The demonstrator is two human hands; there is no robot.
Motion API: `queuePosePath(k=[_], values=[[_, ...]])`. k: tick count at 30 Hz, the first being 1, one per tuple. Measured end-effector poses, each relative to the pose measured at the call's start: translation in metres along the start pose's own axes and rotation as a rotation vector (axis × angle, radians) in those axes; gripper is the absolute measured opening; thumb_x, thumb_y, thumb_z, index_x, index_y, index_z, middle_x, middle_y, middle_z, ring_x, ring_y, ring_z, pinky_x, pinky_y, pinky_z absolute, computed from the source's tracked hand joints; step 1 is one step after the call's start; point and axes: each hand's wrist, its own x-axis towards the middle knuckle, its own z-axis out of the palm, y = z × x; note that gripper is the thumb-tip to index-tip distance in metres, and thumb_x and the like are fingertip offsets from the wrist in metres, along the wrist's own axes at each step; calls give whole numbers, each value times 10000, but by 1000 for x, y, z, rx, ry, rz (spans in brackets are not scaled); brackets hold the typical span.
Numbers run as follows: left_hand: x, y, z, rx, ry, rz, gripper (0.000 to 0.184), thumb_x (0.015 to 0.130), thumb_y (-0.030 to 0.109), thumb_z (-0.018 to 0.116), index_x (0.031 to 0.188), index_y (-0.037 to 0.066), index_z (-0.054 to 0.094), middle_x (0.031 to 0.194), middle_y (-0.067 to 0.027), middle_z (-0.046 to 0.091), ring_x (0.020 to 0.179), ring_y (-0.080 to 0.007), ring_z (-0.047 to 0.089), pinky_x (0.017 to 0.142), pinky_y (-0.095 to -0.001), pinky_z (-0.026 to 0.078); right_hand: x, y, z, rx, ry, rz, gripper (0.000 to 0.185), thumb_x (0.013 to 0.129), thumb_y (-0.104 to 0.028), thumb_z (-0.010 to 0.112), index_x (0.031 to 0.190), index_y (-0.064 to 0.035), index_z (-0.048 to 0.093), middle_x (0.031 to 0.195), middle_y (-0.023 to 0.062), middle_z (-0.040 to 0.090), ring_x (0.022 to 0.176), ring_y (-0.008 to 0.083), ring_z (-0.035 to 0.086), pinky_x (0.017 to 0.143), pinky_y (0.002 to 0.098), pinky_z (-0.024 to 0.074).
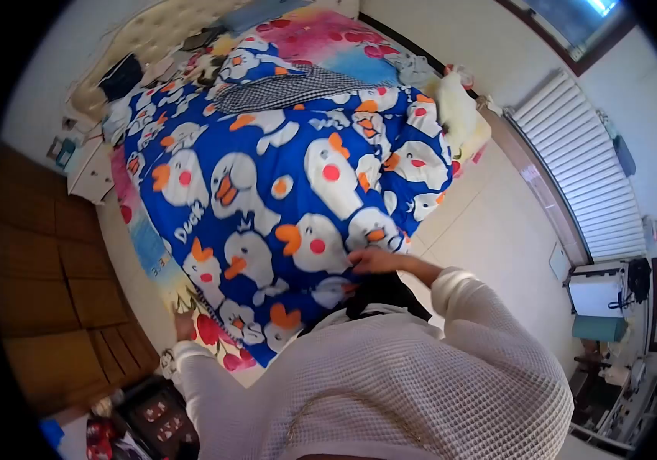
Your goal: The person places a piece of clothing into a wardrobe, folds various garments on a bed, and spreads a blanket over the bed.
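A blue duvet (pixel 267 165) with white ducks and orange beaks spreads over most of the bed, wrinkled in places, its checked underside (pixel 290 90) folded up near the head end. My right hand (pixel 374 261) rests on its near right part, fingers pointing left, loosely apart and slightly blurred. Down at the near left corner of the bed, my left hand (pixel 184 325) is beside the duvet's edge and the colourful flowered sheet (pixel 210 331). Its fingers are small and partly unclear, so I cannot make out a grip.
A tufted cream headboard (pixel 148 38) stands at the far end. Brown cabinets (pixel 52 268) and a white nightstand (pixel 91 170) are on the left. A white plush toy (pixel 459 115) lies at the bed's right edge, near a white radiator (pixel 578 165). Pale tiled floor (pixel 489 238) runs alongside.
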Motion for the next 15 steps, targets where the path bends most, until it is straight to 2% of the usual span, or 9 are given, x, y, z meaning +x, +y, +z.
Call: queuePosePath(k=[2,3,4,6,9,11,12,13,15], values=[[-6,25,56,-135,-86,-1,404,770,249,579,1111,52,490,797,-93,535,651,-196,487,604,-345,431,-30,89,-59,27,534,279,355,728,-210,636,1014,-35,519,866,45,535,714,135,526,631,275,438],[-10,43,84,-200,-142,11,411,767,242,582,1127,67,487,776,-71,532,620,-176,481,585,-343,432,-46,65,-98,33,674,427,496,703,-230,686,1124,-52,492,980,96,562,871,166,549,707,284,457],[-14,61,114,-251,-195,23,420,765,235,584,1143,82,483,756,-50,530,589,-156,475,565,-342,433,-57,84,-125,-146,948,562,540,696,-241,690,1139,-29,466,1019,125,552,883,190,558,728,294,459],[-30,115,170,-299,-299,39,489,759,218,591,1190,72,409,797,-63,536,627,-161,494,585,-336,438,-76,121,-181,-99,1216,680,684,646,-318,718,1178,-16,412,1051,191,542,956,275,543,796,323,439],[-53,236,246,-265,-454,35,699,751,189,606,1285,-1,197,985,-163,561,837,-236,566,704,-323,450,-80,168,-254,-256,1264,650,804,600,-397,728,1183,34,381,1125,240,490,1040,330,493,857,364,407],[-51,249,326,-347,-478,20,666,762,198,599,1283,30,221,971,-148,546,887,-234,549,760,-310,433,-71,192,-285,-456,1246,591,876,569,-408,743,1201,53,348,1119,256,489,1048,339,486,872,378,395],[-59,286,348,-251,-354,159,665,759,183,603,1283,31,222,973,-138,540,872,-210,543,753,-292,436,-65,200,-299,-462,1206,605,904,557,-413,746,1215,49,333,1101,257,500,1037,345,492,867,379,399],[-67,332,353,-481,-341,344,698,735,216,635,1278,26,240,993,-155,535,867,-243,546,756,-296,436,-55,203,-307,-462,1166,622,931,545,-417,749,1229,45,317,1083,259,510,1026,352,499,862,381,402],[-64,399,371,-389,-344,182,551,750,226,632,1186,-7,388,956,-122,546,793,-157,537,717,-278,436,-41,191,-328,-129,972,902,875,562,-360,729,1223,47,325,1049,257,530,990,359,521,837,374,416]])
